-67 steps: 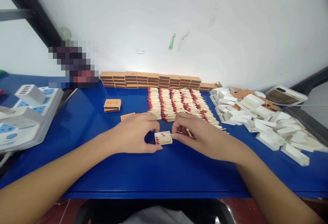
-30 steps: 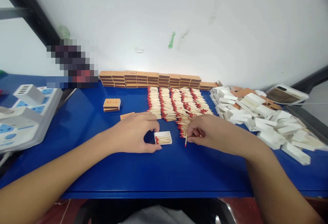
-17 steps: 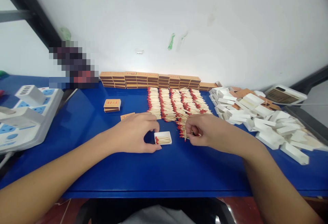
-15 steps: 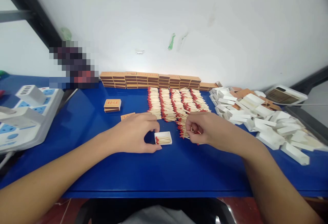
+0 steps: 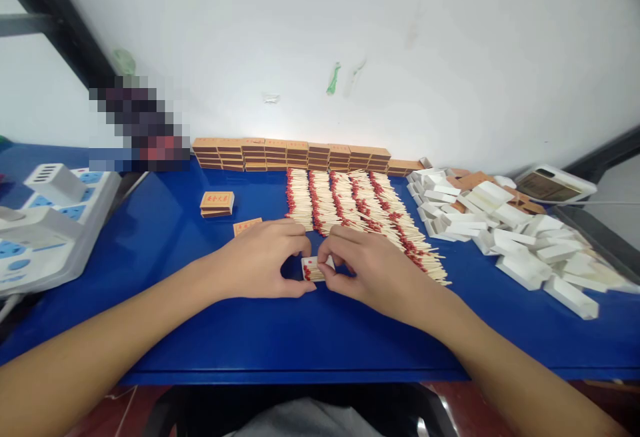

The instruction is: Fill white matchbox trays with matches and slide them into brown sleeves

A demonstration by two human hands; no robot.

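Observation:
A small white matchbox tray (image 5: 311,268) with red-tipped matches in it lies on the blue table (image 5: 310,337). My left hand (image 5: 265,258) curls round the tray's left end, thumb and forefinger pinching it. My right hand (image 5: 367,267) covers the tray's right end, fingers closed over it and pressing matches into it. Behind the hands lie several rows of loose red-tipped matches (image 5: 350,207).
Stacked orange matchboxes (image 5: 290,155) line the wall. Single orange boxes (image 5: 217,202) and a flat sleeve (image 5: 247,225) lie at left. A heap of white empty trays (image 5: 505,230) fills the right. A white power strip (image 5: 45,217) sits far left, a phone (image 5: 555,185) far right.
My right hand picked matches from the pile on the right, then moved left onto the tray. My left hand stayed on the tray's left end.

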